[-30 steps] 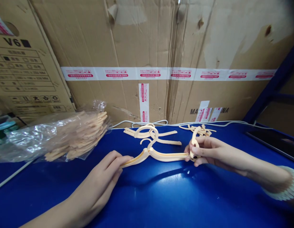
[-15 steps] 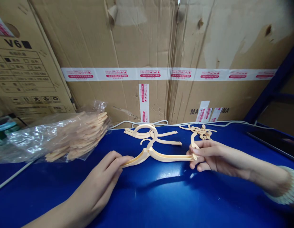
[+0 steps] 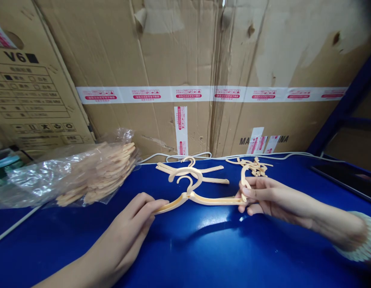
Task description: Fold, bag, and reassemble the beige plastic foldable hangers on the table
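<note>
A cream plastic clothes hanger is held above the blue tabletop, its hook curving up and over to the left. My left hand is closed on the end of its left arm. My right hand pinches the end of the right arm, together with a small curved cream piece that stands upright from the fingers. Whether that piece is joined to the arm I cannot tell. Behind the held hanger lie more cream hangers, partly covered by its hook.
A clear plastic bag of stacked cream pieces lies at the left. Several small cream parts are heaped behind my right hand. A dark flat device lies at the right. A white cable runs along the cardboard boxes at the back.
The held hanger's hook has tipped lower and slightly right, showing another hook behind it. My right hand has shifted slightly left, still gripping the arm's end and the curved piece. My left hand keeps its grip.
</note>
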Demonstrator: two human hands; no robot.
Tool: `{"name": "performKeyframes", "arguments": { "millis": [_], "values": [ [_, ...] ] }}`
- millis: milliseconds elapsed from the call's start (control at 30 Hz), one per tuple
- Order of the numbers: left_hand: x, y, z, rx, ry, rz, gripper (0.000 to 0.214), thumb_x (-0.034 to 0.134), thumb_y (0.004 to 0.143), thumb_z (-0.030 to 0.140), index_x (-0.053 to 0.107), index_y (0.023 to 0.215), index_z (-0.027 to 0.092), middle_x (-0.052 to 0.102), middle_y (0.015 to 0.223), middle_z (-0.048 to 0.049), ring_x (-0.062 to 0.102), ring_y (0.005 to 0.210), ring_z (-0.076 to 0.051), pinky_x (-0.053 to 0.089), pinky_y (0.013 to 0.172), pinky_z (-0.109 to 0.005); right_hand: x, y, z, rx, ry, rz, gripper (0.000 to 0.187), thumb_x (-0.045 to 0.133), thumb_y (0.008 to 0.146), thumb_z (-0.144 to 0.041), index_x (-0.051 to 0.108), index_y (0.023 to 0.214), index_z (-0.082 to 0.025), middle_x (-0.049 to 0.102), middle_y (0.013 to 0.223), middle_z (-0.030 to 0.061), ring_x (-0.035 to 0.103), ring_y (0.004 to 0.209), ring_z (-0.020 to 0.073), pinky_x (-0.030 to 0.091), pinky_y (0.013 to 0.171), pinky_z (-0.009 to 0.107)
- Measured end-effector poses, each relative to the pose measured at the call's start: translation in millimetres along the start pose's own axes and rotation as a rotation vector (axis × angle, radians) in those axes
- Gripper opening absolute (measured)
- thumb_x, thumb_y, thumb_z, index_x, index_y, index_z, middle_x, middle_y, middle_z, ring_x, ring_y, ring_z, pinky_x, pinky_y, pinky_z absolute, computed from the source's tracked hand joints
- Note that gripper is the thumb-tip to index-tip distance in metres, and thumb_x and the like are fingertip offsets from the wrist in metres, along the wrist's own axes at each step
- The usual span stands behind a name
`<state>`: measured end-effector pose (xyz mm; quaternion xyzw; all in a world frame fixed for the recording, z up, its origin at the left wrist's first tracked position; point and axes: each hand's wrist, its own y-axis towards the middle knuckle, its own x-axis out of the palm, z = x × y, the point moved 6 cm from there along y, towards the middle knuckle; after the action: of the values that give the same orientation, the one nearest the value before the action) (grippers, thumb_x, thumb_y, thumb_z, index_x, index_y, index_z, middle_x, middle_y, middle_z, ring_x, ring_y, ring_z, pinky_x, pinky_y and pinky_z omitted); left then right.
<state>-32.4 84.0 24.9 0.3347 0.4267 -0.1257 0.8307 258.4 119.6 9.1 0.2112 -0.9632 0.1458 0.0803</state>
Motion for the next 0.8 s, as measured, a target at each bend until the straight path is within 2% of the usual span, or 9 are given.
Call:
{"name": "performKeyframes", "arguments": {
  "millis": [267, 433, 533, 667, 733, 800],
  "values": [
    [1.1, 0.5, 0.7, -0.009, -0.010, -0.030, 0.036, 0.029, 0.102, 0.017, 0.052, 0.128, 0.027, 0.060, 0.101, -0.0048, 0.060, 0.083, -0.015, 0.053, 0.076, -0.023, 6.7, -2.5, -7.7, -0.188, -0.227, 0.143, 0.043, 0.083, 0.069, -0.050, 0.052, 0.072, -0.019, 0.066, 0.066, 0.0022, 0.066, 0.061, 0.0149, 0.054, 0.060, 0.028],
    [2.3, -1.6, -1.1, 0.009, 0.012, -0.024, 0.040, 0.030, 0.102, 0.017, 0.049, 0.135, 0.026, 0.061, 0.103, -0.0057, 0.061, 0.088, -0.016, 0.052, 0.080, -0.025, 3.5, -6.0, -14.7, -0.304, -0.323, 0.271, 0.047, 0.079, 0.068, -0.059, 0.052, 0.073, -0.021, 0.067, 0.062, 0.0029, 0.065, 0.056, 0.0172, 0.055, 0.060, 0.033],
    [2.3, -5.6, -8.2, -0.033, 0.079, 0.016, 0.038, 0.034, 0.101, 0.020, 0.049, 0.135, 0.028, 0.062, 0.108, -0.0057, 0.061, 0.095, -0.019, 0.052, 0.083, -0.027, 3.0, -8.7, -20.4, -0.400, -0.292, 0.294, 0.040, 0.078, 0.073, -0.052, 0.054, 0.075, -0.020, 0.067, 0.067, 0.0028, 0.064, 0.059, 0.0161, 0.055, 0.062, 0.031],
    [-0.9, -7.8, -13.6, -0.097, 0.122, 0.065, 0.035, 0.039, 0.099, 0.025, 0.049, 0.133, 0.028, 0.064, 0.114, -0.0053, 0.062, 0.101, -0.021, 0.051, 0.086, -0.029, -4.7, -11.5, -29.5, -0.514, -0.169, 0.332, 0.023, 0.078, 0.075, -0.034, 0.062, 0.087, -0.023, 0.067, 0.094, 0.0033, 0.063, 0.078, 0.0160, 0.054, 0.064, 0.028],
    [-3.5, -5.9, -10.9, -0.093, 0.086, 0.071, 0.032, 0.038, 0.100, 0.025, 0.050, 0.129, 0.027, 0.064, 0.107, -0.0049, 0.062, 0.094, -0.020, 0.051, 0.082, -0.029, -13.7, -11.6, -33.5, -0.545, -0.130, 0.355, 0.012, 0.075, 0.074, -0.027, 0.065, 0.080, -0.023, 0.064, 0.098, 0.0030, 0.061, 0.086, 0.0174, 0.053, 0.067, 0.027],
    [-6.0, -3.0, -6.8, -0.076, 0.068, 0.067, 0.027, 0.038, 0.099, 0.025, 0.055, 0.120, 0.025, 0.064, 0.101, -0.0044, 0.061, 0.090, -0.021, 0.050, 0.079, -0.029, -25.4, -10.9, -36.7, -0.568, -0.106, 0.371, 0.003, 0.066, 0.072, -0.023, 0.065, 0.070, -0.023, 0.062, 0.092, 0.0037, 0.060, 0.089, 0.0202, 0.053, 0.072, 0.031]
  ]
}}
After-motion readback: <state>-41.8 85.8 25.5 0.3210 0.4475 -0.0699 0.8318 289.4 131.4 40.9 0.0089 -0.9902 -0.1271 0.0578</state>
